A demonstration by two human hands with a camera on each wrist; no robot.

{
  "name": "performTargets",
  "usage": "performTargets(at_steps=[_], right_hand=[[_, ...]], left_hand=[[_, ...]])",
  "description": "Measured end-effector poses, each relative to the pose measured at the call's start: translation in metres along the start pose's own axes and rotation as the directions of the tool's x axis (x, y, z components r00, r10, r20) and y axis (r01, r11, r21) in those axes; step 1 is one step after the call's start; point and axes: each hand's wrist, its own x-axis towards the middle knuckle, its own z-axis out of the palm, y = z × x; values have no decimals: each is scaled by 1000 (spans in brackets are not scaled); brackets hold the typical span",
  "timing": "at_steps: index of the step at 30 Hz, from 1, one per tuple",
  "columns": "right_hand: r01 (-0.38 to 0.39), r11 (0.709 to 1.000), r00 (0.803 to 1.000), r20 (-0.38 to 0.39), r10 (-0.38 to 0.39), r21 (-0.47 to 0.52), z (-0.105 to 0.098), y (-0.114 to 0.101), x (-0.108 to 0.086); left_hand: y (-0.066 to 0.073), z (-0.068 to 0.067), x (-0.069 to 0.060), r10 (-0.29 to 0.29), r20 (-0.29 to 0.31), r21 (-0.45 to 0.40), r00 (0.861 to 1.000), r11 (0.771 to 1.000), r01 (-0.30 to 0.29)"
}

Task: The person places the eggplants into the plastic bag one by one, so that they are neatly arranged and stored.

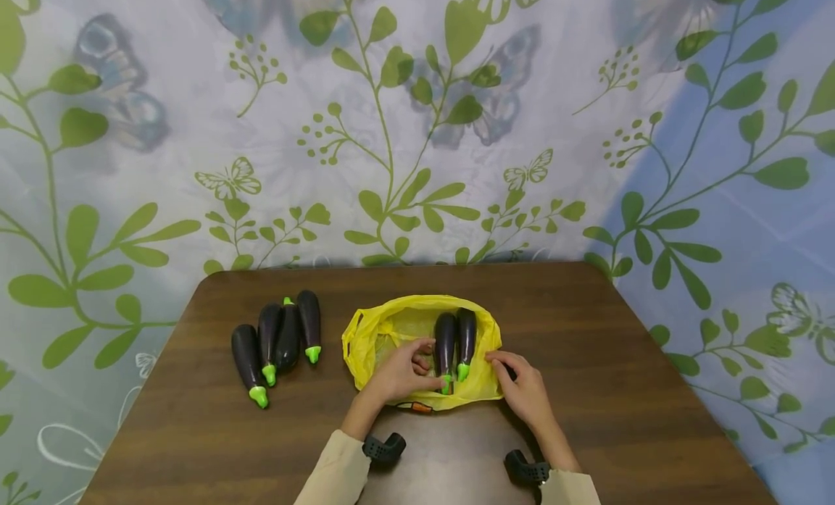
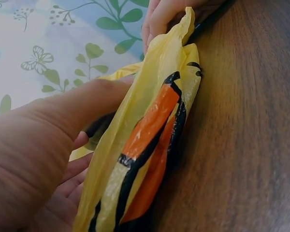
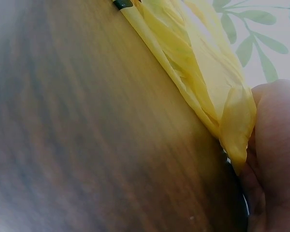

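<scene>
Patterned backdrop [image 1: 391, 128]: pale, with green leaves and butterflies, behind the far edge of the work area.
Tabletop [image 1: 587, 324]: brown wood grain, carrying everything below.
Yellow bag [image 1: 398, 302]: lies on the tabletop near its middle, mouth wide, its far side propped up.
Loose eggplants [image 1: 246, 356]: four, close side by side on the tabletop, left of the bag and apart from it; three have their stem ends toward the person, the third from the left away.
Cream sleeves [image 1: 335, 469]: at both forearms.
Left hand [image 1: 399, 371]: reaches over the near rim into the bag, thumb at the stem end of the nearer eggplant, fingers beside its body; whether it grips or has let go, I cannot tell.
Right hand [image 1: 522, 389]: pinches the bag's right edge, the plastic gathered at the fingertips.
Bagged eggplants [image 1: 445, 345]: two, inside the bag on its right side, lying nearly parallel, stem ends toward the person.
Black wrist devices [image 1: 385, 447]: one on each wrist.
Orange-and-black print [image 2: 154, 116]: on the bag's near side.
Green stem caps [image 1: 258, 396]: bright.
</scene>
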Motion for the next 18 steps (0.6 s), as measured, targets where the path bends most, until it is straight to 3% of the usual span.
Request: performTargets(at_steps=[18], right_hand=[[-7, 1000, 1000, -2, 7, 13, 1, 0, -3]], left_hand=[[-1, 7, -1, 16, -108, -9, 994, 1000, -17]])
